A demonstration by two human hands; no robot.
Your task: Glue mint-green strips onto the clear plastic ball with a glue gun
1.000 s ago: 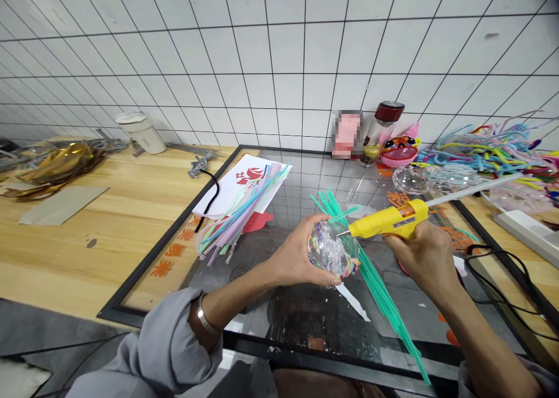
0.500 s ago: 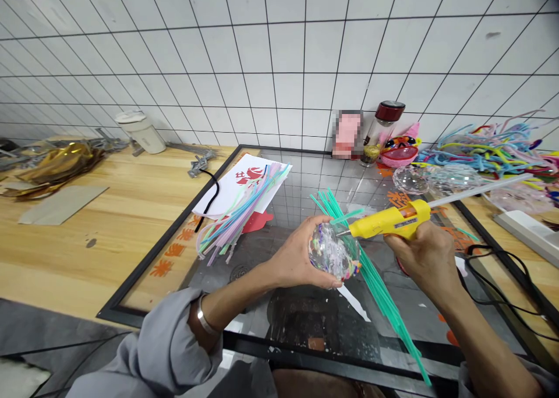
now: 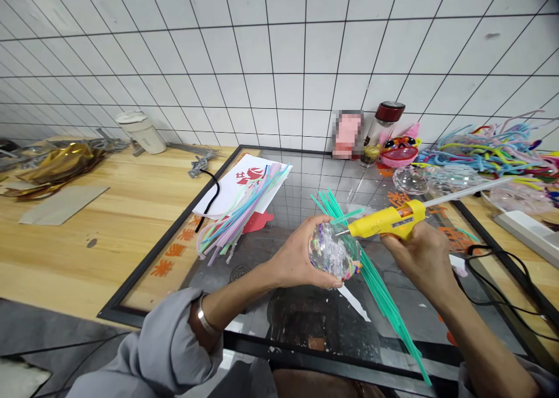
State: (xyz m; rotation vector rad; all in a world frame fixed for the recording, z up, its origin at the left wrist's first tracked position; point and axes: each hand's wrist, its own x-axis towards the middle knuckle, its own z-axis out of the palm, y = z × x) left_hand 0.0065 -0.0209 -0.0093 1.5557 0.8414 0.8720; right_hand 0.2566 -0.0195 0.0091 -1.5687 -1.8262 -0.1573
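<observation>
The right hand (image 3: 421,257) is sitting slightly further left than before, clamping the glue gun (image 3: 384,221). Its nozzle is touching the ball (image 3: 334,252), which the left hand (image 3: 297,261) is cupping above the straws (image 3: 379,287). Gluing seems underway, and the next move is calling for steadiness.

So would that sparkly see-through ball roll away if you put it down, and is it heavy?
Probably it would roll: the clear ball looks round, and the glass sheet under it is smooth. It seems light, since the left hand cups it alone. Its shell looks thin, so it may dent if squeezed.
</observation>
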